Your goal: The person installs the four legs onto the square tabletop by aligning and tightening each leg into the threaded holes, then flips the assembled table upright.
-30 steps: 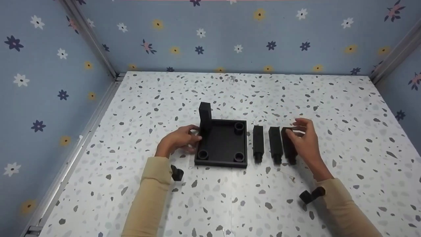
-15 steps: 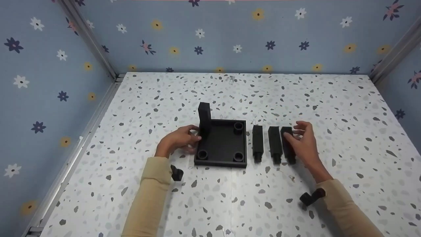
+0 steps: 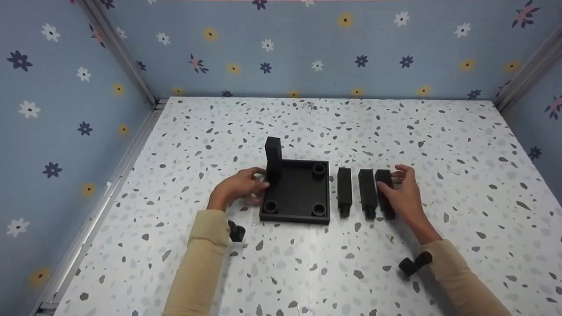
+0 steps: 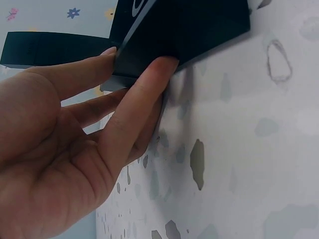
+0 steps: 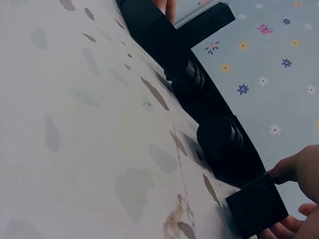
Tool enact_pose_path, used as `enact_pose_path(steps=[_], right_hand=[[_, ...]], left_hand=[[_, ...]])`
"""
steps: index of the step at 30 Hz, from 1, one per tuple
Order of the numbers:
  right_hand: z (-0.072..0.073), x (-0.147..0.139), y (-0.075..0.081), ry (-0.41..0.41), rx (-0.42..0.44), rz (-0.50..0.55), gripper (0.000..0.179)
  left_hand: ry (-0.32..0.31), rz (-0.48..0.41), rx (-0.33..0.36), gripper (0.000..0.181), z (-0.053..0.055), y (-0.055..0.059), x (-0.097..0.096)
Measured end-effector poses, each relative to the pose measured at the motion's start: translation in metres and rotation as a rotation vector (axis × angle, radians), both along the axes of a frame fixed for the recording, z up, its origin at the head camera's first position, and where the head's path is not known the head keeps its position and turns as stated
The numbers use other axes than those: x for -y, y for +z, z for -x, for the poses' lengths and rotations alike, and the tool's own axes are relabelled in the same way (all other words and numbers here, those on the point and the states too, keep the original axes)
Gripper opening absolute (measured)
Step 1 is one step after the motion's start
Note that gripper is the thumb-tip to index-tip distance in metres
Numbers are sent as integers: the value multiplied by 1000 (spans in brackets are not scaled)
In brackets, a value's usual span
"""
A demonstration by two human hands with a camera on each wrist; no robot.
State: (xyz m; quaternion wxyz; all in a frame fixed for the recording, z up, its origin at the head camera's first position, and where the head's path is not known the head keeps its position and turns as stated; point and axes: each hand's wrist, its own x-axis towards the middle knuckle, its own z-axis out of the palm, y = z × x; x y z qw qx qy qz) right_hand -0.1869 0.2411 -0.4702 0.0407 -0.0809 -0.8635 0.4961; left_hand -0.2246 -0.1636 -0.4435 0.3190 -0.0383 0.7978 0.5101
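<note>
Right hand (image 3: 405, 195): thumb laid over the upper face of the rightmost block (image 3: 386, 206), fingers round its outer side, so block grasped between them. Whether it was lifted off the surface, could not tell. Left hand (image 3: 237, 186): gripped the black tray (image 3: 295, 218) by its left wall, fingertips against the outer face near the far corner, remaining fingers curled behind and partly hidden.

Rightmost block lay near the middle block (image 3: 368, 188), outermost in a row of three; the left block (image 3: 344, 186) sat just beside the tray's right wall without touching it. All three ran roughly parallel, narrower pegged ends toward the person.

Tray rested flat, square, low-walled, near the centre of the table. One black post (image 3: 274, 153) stood upright at its far-left corner. Round open sockets showed at the other three: far right (image 3: 318, 170), near left (image 3: 271, 206), near right (image 3: 318, 209).

Beige sleeves (image 3: 197, 263) covered both forearms, a small black device (image 3: 236, 231) at each wrist. Tabletop (image 3: 307, 263) was white with grey speckles; a small brownish mark (image 3: 390, 238) lay nearer the person than the blocks. Beyond rose blue flowered panels (image 3: 298, 26), joined at metal rails (image 3: 118, 48).
</note>
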Motion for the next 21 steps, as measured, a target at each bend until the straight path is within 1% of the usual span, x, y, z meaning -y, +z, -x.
enact_pose_path(steps=[8, 15, 18, 21], right_hand=[[0, -2, 4, -20, 36, -8, 66], [0, -11, 10, -34, 98, 40, 69], [1, -14, 12, -48, 100, 39, 68], [3, -14, 13, -81, 90, 39, 66]], left_hand=[[-4, -6, 6, 49, 1, -2, 0], [-3, -8, 16, 50, 3, -3, 1], [-4, 0, 12, 50, 3, -3, 1], [-13, 12, 3, 50, 2, -2, 1]])
